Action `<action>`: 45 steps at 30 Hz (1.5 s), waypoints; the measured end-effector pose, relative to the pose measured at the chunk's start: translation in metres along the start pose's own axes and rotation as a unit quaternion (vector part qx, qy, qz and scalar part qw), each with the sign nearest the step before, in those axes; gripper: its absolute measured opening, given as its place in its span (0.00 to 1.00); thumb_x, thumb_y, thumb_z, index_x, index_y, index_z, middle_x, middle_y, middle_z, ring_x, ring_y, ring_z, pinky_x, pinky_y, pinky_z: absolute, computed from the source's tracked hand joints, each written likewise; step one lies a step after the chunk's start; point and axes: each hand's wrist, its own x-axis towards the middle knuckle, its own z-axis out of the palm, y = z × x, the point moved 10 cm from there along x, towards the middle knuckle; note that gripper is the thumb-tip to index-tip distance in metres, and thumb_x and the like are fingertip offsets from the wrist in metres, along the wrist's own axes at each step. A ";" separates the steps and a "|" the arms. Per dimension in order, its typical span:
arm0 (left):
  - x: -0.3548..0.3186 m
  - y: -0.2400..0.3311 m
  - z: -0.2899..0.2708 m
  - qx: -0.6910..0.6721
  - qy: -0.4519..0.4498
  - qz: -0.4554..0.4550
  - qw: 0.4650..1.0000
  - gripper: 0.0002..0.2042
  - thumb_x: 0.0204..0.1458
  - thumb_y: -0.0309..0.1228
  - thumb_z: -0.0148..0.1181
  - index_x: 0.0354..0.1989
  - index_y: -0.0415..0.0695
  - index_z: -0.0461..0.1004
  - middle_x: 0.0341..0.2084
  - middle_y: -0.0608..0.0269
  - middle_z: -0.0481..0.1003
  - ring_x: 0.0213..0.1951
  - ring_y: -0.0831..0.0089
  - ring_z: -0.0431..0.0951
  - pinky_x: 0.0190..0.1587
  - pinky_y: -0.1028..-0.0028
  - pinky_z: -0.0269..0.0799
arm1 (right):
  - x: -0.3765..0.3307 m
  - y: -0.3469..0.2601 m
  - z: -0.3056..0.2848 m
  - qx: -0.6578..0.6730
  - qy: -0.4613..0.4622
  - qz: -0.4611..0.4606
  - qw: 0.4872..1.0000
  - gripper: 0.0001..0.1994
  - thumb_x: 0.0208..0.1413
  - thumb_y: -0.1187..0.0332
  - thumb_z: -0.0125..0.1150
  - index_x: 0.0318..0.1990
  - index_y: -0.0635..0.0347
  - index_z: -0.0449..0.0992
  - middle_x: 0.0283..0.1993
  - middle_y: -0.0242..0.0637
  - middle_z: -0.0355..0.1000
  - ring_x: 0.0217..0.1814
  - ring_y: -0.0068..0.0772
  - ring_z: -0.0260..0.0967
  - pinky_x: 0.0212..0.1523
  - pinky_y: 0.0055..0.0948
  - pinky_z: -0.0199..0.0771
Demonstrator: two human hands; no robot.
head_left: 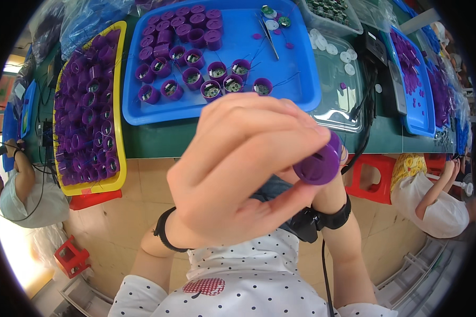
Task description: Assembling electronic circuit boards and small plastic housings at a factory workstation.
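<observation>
My left hand [243, 164] is raised close to the camera, thumb and fingers closed on a small purple round plastic case [320, 162]. The case is tilted, and a slot shows in its flat end. My right hand [344, 155] is just behind the same case, mostly covered by it and by my left hand; a fingertip curls at the case's far side. Past my hands, a blue tray [222, 111] bears several closed purple cases [198, 20] and several open purple cups [192, 77] with circuit boards and thin wires. Tweezers [268, 37] lie in that tray near green round boards [284, 21].
On the left stands a yellow tray [120, 105] full of purple cups. To the right are a clear lid [338, 108] with white discs [349, 68], a bin of circuit boards [330, 11] and another blue tray [420, 119]. People sit on both sides, near red stools [369, 177].
</observation>
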 end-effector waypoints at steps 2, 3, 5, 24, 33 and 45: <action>0.001 0.004 0.001 0.009 0.010 0.013 1.000 0.26 0.23 0.18 0.71 0.40 0.31 0.73 0.34 0.48 0.75 0.36 0.57 0.77 0.37 0.63 0.75 | -0.010 -0.002 -0.012 -0.008 0.024 -0.022 0.999 0.23 0.45 0.64 0.65 0.45 0.63 0.62 0.48 0.48 0.68 0.51 0.44 0.69 0.50 0.37 0.72; 0.005 0.009 0.002 0.026 0.007 0.015 1.000 0.26 0.23 0.18 0.71 0.39 0.31 0.73 0.33 0.48 0.74 0.35 0.57 0.77 0.36 0.63 0.75 | -0.017 -0.011 -0.023 -0.019 0.032 -0.068 0.997 0.19 0.47 0.65 0.63 0.43 0.62 0.63 0.46 0.47 0.68 0.47 0.40 0.69 0.47 0.33 0.71; 0.005 0.015 -0.001 0.057 0.031 0.039 0.997 0.25 0.23 0.19 0.71 0.38 0.31 0.73 0.32 0.49 0.74 0.34 0.56 0.77 0.34 0.62 0.75 | -0.027 -0.025 -0.026 -0.163 0.179 -0.071 0.968 0.11 0.50 0.66 0.57 0.37 0.59 0.65 0.40 0.42 0.68 0.38 0.31 0.67 0.38 0.25 0.67; 0.001 0.015 -0.003 0.094 0.073 0.005 0.993 0.20 0.26 0.16 0.70 0.35 0.32 0.74 0.29 0.49 0.76 0.30 0.61 0.79 0.32 0.73 0.79 | -0.029 -0.036 0.010 -0.249 0.249 -0.094 0.931 0.16 0.50 0.68 0.61 0.42 0.60 0.61 0.32 0.30 0.64 0.32 0.19 0.64 0.30 0.19 0.62; 0.001 0.009 -0.004 0.110 0.050 -0.024 0.992 0.21 0.29 0.15 0.70 0.37 0.33 0.74 0.31 0.51 0.76 0.33 0.62 0.79 0.35 0.74 0.78 | -0.026 -0.044 0.009 -0.266 0.260 -0.095 0.923 0.16 0.52 0.72 0.57 0.46 0.66 0.62 0.35 0.36 0.71 0.34 0.22 0.68 0.36 0.22 0.68; -0.001 0.009 -0.006 0.127 0.073 -0.014 0.989 0.23 0.28 0.15 0.72 0.38 0.32 0.74 0.30 0.50 0.76 0.32 0.63 0.79 0.33 0.76 0.76 | -0.018 -0.045 0.010 -0.282 0.231 -0.060 0.929 0.16 0.53 0.71 0.56 0.47 0.67 0.63 0.36 0.38 0.74 0.36 0.23 0.70 0.40 0.21 0.69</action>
